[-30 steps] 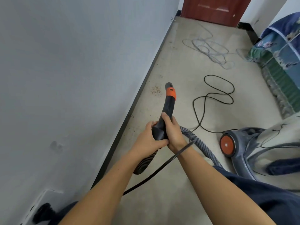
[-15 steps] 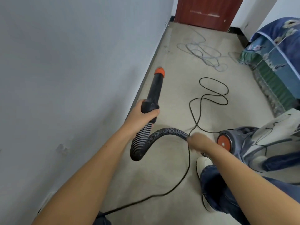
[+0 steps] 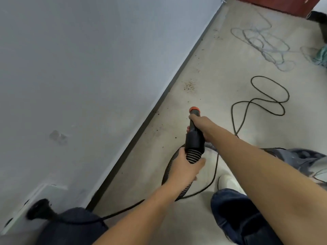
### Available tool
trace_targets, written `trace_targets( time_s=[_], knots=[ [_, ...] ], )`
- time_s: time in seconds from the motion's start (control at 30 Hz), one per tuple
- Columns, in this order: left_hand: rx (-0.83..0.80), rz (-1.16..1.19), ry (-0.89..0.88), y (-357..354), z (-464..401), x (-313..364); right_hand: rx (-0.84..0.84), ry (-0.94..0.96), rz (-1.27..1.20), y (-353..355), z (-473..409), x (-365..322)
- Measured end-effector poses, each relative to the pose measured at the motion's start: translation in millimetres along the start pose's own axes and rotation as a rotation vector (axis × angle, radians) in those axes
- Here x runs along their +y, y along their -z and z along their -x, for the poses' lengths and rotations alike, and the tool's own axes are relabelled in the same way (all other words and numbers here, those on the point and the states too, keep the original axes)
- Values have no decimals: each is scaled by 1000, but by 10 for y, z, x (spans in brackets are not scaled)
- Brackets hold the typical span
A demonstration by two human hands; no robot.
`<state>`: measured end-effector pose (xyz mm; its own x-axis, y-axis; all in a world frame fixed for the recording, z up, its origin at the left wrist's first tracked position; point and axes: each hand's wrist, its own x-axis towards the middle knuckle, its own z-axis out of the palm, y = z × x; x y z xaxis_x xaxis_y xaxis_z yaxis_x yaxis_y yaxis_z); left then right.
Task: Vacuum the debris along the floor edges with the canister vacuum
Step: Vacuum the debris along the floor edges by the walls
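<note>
A person's right hand (image 3: 200,123) wraps the black nozzle handle (image 3: 194,131) of a canister vacuum just below its orange tip (image 3: 194,109), fingers curled round the rigid tube, while the left hand (image 3: 184,167) grips the ribbed hose (image 3: 193,155) where it joins the handle's cuff, thumb and fingers closed around the coils. The nozzle is held above the floor (image 3: 221,96), pointing toward a patch of crumbs (image 3: 189,86) lying near the dark baseboard (image 3: 159,110); smaller specks trail along the same edge. The canister body sits at the right edge, mostly hidden behind the forearm. A black power cord (image 3: 261,101) loops across the floor, and another stretch of it runs back to a plug (image 3: 39,209) at a wall socket.

The handle looks like hard, light plastic, stiff enough to steer one-handed, and it is best held mid-shaft as the right hand holds it. The hose appears springy and flexible, likely to twist and drag; a grip close to the cuff should keep it from kinking. The loose cord could snag a foot.
</note>
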<state>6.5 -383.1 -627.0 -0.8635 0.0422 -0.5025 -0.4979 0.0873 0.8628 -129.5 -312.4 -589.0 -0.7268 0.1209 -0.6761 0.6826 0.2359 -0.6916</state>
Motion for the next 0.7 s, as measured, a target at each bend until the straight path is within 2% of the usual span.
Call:
trace_targets(
  time_s=[0.1, 0.23, 0.37, 0.57, 0.7],
  knots=[
    [44, 193, 104, 203, -96, -304, -52, 9, 116, -440, -236, 227],
    [13, 558, 319, 388, 35, -831, -125, -26, 158, -911, -397, 815],
    [73, 764, 444, 378, 297, -1346, -223, -8, 251, -1277, -349, 1362],
    [223, 852, 415, 484, 539, -1644, -337, 56, 332, -1719, -110, 1586],
    [356, 728, 385, 553, 491, -1656, -336, 73, 363, -1786, 17, 1525]
  ],
)
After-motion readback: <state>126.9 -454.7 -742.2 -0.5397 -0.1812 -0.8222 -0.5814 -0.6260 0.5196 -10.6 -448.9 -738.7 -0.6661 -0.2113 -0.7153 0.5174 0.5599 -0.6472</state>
